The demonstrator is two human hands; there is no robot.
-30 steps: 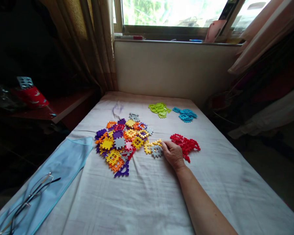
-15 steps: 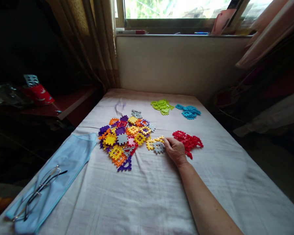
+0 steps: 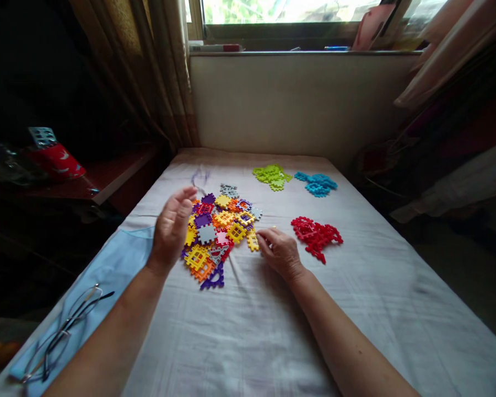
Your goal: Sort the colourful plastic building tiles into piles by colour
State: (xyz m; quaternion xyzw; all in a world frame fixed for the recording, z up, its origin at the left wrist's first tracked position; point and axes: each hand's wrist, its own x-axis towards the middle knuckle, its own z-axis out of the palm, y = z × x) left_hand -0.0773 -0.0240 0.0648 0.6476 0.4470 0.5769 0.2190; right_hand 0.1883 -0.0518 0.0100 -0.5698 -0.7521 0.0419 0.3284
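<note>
A heap of mixed interlocking plastic tiles (image 3: 206,234) in purple, yellow, orange, grey and red lies on the sheet. My left hand (image 3: 171,223) is over the heap's left edge, fingers stretched out, nothing in them. At the heap's right side, my right hand (image 3: 280,251) is closed, with its fingertips at the edge of a yellow tile (image 3: 253,241). What those fingers hold, if anything, is hidden. Right of this hand lies a pile of red tiles (image 3: 316,237). Farther back are a lime green pile (image 3: 271,176) and a blue pile (image 3: 317,184).
On the left, glasses (image 3: 66,325) rest on a light blue cloth (image 3: 86,292). A dark red side table (image 3: 119,173) with a red cup (image 3: 60,161) stands beyond the bed's left edge. Behind the bed are a wall (image 3: 293,105) and a window.
My left hand has come into view over the heap's left side. My right hand has moved left, and the grey tile beside the yellow one is now out of sight.
</note>
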